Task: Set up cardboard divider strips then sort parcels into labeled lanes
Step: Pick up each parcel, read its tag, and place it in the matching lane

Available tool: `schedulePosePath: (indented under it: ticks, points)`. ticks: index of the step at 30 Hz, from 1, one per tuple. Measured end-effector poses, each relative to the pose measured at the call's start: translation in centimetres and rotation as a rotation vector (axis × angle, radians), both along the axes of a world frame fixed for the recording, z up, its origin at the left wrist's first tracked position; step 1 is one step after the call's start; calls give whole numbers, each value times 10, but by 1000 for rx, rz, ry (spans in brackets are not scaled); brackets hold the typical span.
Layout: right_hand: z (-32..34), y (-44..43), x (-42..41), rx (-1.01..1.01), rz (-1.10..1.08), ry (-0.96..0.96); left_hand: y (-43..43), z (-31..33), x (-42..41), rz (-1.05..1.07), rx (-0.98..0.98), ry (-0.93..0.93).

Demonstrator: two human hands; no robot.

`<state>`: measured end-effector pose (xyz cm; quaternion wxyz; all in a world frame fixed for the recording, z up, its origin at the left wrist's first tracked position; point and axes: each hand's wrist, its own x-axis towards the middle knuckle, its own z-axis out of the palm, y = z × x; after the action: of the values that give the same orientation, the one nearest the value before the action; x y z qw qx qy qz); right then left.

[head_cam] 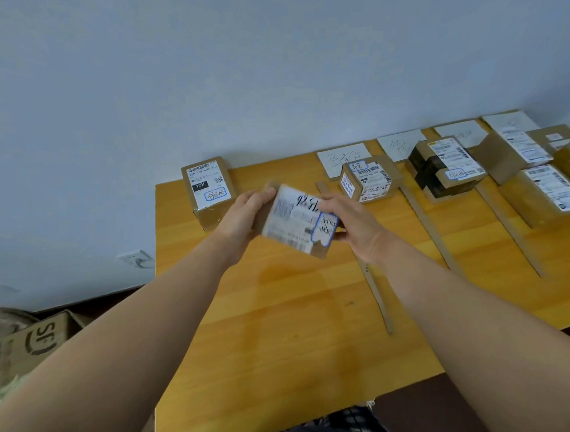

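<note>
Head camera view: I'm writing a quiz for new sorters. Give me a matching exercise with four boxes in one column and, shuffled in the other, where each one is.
Boxes
1. parcel with the black 15H mark
2. parcel with black handwriting
3. parcel wrapped in black tape
4. box marked SF

Places
A. down beside the table, on its left
B. held above the table by the left hand and right hand
C. on the table between one cardboard strip and the next strip
D. at the table's far left corner, by the wall

Pairs: 1-D, 2-B, 3-C, 4-A

Yellow table (280, 313) with parcels (208, 192), strips (377, 296), label cards (343, 155)
</note>
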<state>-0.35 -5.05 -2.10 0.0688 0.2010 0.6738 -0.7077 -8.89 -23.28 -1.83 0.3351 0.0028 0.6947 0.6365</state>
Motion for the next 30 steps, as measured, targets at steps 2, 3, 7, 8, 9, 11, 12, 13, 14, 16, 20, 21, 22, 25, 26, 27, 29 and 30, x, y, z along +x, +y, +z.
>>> schedulePosePath:
  ticks: [2,3,7,8,9,11,12,13,14,16,20,21,22,25,26,27,29,30]
  points:
    - [5,0,2,145,172,-33,-3,1,0,-174,-186,161]
    - [9,0,3,191,237,-44,-5,4,2,-341,-275,215]
    - [17,2,-2,162,266,-37,-6,11,6,-668,-356,80]
    - [18,2,-3,136,223,-26,-5,11,7,-629,-334,65]
    - [18,1,-4,114,169,-11,-5,8,7,-573,-319,63]
    - [15,0,-5,83,77,17,-5,5,9,-434,-276,45]
    - [12,0,-5,76,49,26,-5,1,9,-354,-243,13]
    - [10,0,-4,70,35,33,-5,-2,10,-276,-213,-13]
    - [9,-1,-3,60,26,33,-5,-4,10,-202,-187,-28]
    - [5,-1,-1,36,12,16,-1,-5,10,-91,-134,-50]
    - [0,-2,1,-5,-9,16,9,-2,11,-80,-61,-99]
    - [-1,-2,2,-25,-27,22,10,-2,12,-107,-72,-103]
    - [0,-2,3,-48,-48,28,12,-4,13,-140,-92,-101]
    - [-3,6,7,-85,-114,11,18,-7,20,-227,-151,-88]
    - [-3,9,9,-79,-131,-3,22,-8,23,-240,-161,-84]
    - [-5,13,12,-66,-150,-17,27,-9,26,-250,-170,-79]
    - [-5,23,18,-38,-196,-47,39,-10,30,-262,-184,-62]
    - [-4,29,22,-23,-215,-62,45,-11,32,-263,-188,-50]
